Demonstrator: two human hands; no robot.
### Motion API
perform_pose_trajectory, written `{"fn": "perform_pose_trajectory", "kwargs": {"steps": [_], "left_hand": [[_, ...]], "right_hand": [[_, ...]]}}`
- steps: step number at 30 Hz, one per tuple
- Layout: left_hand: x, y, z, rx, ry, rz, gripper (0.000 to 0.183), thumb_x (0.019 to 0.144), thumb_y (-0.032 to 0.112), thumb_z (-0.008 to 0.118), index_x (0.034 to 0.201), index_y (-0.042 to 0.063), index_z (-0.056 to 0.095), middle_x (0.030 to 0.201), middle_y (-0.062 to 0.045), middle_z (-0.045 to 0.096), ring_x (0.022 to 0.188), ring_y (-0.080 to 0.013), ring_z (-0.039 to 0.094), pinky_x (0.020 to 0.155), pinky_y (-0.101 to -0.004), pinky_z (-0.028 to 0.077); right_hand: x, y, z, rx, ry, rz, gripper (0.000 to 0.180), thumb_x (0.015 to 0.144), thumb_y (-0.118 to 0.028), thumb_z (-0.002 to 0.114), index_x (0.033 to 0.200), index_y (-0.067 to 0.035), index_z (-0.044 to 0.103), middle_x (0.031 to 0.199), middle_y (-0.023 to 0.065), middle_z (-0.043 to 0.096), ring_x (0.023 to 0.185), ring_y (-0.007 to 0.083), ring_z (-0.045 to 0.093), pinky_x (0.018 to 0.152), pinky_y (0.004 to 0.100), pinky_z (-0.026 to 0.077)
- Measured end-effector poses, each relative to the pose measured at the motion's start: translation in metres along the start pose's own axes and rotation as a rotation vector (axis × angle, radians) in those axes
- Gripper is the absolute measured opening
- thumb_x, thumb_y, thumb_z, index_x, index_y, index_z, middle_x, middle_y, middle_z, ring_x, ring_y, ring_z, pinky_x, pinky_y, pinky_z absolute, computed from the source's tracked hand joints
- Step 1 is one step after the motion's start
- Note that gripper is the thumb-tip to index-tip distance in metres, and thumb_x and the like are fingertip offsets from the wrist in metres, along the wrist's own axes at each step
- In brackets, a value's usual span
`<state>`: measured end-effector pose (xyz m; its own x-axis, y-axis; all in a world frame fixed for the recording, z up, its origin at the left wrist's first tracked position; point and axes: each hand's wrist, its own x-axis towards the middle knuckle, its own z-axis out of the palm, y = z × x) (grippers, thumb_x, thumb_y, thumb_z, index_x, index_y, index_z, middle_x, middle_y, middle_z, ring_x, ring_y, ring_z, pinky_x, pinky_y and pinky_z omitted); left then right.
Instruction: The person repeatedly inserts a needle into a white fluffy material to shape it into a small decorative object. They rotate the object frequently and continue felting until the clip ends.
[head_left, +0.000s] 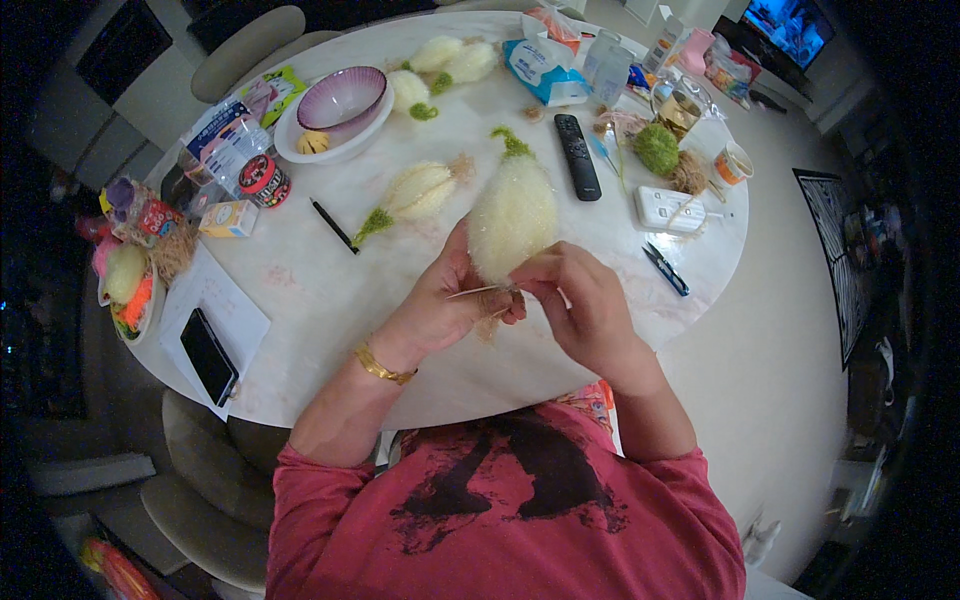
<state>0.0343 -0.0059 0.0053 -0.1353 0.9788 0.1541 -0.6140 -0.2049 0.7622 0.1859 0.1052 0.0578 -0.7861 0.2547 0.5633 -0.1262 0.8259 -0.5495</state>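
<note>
A fuzzy cream yarn vegetable (514, 217) with a curled green yarn stem is held nearly upright, stem pointing away from me. My left hand (450, 292) grips its lower part from the left. Fingers of my right hand (581, 300) pinch in at its near end; exactly what lies between them is hidden. A thin, pale needle-like rod (472, 291) crosses my left fingers, and a tuft of tan fibre (487, 328) hangs below them. Just beyond my left hand, a second cream yarn vegetable (418, 191) lies on the table with a green stem and tan root tuft.
On the round marble table (315, 315) lie a black pen (334, 226), a remote control (577, 157), thread snips (666, 270) and a white power strip (670, 208). A phone (208, 356) rests on paper at left. Green yarn (656, 148) and a glass bowl (342, 99) stand farther back.
</note>
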Motion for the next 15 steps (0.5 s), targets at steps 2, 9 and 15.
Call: {"fn": "perform_pose_trajectory", "kwargs": {"steps": [2,9,15], "left_hand": [[0.000,0.002,0.003,0.013,0.024,0.004,0.079,0.085,-0.005,0.063,0.147,0.015,0.017,0.112,-0.009,0.056,0.082,-0.0182,0.063,0.070,-0.0319,0.055],[0.000,0.009,0.002,0.035,0.066,0.001,0.083,0.084,-0.006,0.062,0.148,0.015,0.014,0.115,-0.010,0.056,0.083,-0.0182,0.063,0.070,-0.0328,0.055],[0.005,-0.002,-0.003,0.287,0.092,0.103,0.091,0.083,-0.008,0.062,0.150,0.017,0.006,0.129,-0.009,0.051,0.102,-0.0184,0.061,0.080,-0.0329,0.055]], "right_hand": [[0.001,-0.003,0.001,-0.022,0.022,-0.018,0.018,0.079,0.000,0.064,0.096,-0.007,0.061,0.084,0.0099,0.059,0.074,0.0296,0.060,0.063,0.0377,0.049],[0.005,-0.009,-0.011,-0.066,0.092,0.033,0.021,0.075,-0.011,0.070,0.095,-0.008,0.062,0.093,0.0092,0.061,0.074,0.0274,0.060,0.062,0.0377,0.049],[0.007,-0.019,-0.004,-0.447,-0.056,-0.254,0.028,0.070,-0.007,0.068,0.098,-0.015,0.069,0.100,0.0030,0.055,0.076,0.0170,0.056,0.060,0.0299,0.044]]}}
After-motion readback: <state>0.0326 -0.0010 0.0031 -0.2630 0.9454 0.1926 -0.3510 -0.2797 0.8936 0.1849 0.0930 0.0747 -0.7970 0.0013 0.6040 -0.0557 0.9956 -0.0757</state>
